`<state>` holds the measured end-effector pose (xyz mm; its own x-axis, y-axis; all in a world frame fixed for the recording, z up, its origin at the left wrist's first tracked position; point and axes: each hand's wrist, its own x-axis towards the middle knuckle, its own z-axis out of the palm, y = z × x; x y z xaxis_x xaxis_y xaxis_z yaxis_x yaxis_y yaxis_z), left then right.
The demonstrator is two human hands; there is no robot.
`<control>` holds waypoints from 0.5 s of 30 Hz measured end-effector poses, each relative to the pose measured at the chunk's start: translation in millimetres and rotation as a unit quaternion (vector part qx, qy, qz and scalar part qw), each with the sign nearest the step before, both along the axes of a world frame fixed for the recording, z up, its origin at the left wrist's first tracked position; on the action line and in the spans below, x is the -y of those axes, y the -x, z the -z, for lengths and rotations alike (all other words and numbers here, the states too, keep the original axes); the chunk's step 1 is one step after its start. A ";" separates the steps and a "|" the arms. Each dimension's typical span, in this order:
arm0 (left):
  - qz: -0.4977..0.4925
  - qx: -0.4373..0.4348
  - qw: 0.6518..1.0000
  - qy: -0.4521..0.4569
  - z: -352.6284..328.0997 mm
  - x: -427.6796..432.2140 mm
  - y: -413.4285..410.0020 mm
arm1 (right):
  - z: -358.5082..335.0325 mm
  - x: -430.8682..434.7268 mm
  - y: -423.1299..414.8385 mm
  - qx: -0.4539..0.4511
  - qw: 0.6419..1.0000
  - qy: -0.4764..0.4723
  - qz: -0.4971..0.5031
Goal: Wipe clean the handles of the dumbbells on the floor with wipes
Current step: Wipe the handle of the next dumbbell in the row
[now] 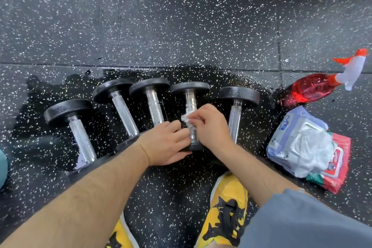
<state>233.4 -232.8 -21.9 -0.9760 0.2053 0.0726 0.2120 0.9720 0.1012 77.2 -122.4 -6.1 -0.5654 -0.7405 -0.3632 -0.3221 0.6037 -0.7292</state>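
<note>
Several black dumbbells with knurled steel handles lie side by side on the wet speckled floor. On the fourth dumbbell (190, 94) from the left, my right hand (211, 125) pinches a crumpled white wipe (186, 120) against the handle. My left hand (168, 143) rests on that dumbbell's near end, its fingers touching the lower handle. The near weight is mostly hidden under my hands. To the right lies another dumbbell (235, 106); on the left are the third (154, 102), the second (120, 104) and the first (78, 127).
A red spray bottle (316, 88) with a white and orange trigger lies at the right. Below it sits an open wipes pack (298, 143) on a red pack (340, 167). My yellow shoes (227, 207) stand close in front. A dark wet patch (50, 94) surrounds the dumbbells.
</note>
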 end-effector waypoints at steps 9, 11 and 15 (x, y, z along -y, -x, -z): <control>-0.001 0.009 1.000 -0.006 0.8 0.1 -0.5 | -0.4 -7.2 -3.7 0.029 0.995 0.002 0.096; -0.006 0.012 1.000 -0.009 -0.1 -0.1 1.0 | 3.2 1.1 3.7 0.041 0.992 0.001 0.122; -0.002 0.018 1.000 -0.012 1.8 -2.1 -0.3 | 11.5 0.8 2.5 0.068 0.985 -0.042 0.154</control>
